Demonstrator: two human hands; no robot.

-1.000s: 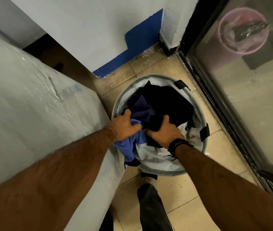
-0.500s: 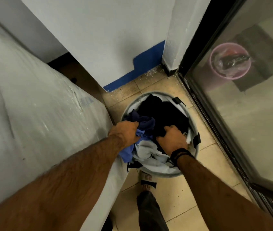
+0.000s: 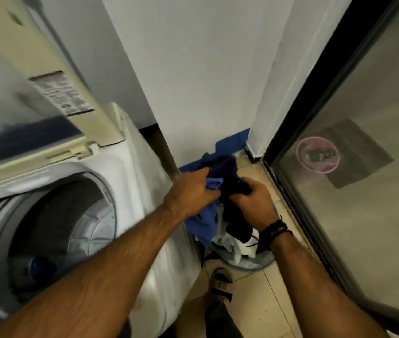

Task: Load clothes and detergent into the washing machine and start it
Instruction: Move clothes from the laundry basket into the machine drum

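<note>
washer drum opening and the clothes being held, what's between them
In the head view, the washing machine's white top rim and right side, crossed by the left forearm. Both hands, left hand and right hand, hold the clothes above the laundry basket.

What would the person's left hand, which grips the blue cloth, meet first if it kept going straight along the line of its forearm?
Probably the white wall behind, near its blue painted skirting. The left hand gripping the blue cloth points up and away; depth is unclear.

soft cloth, glossy plastic, glass
matt blue and dark clothes (image 3: 220,176); glossy white plastic washing machine (image 3: 130,152); smooth glass door (image 3: 364,191); floor tiles (image 3: 264,296).
</note>
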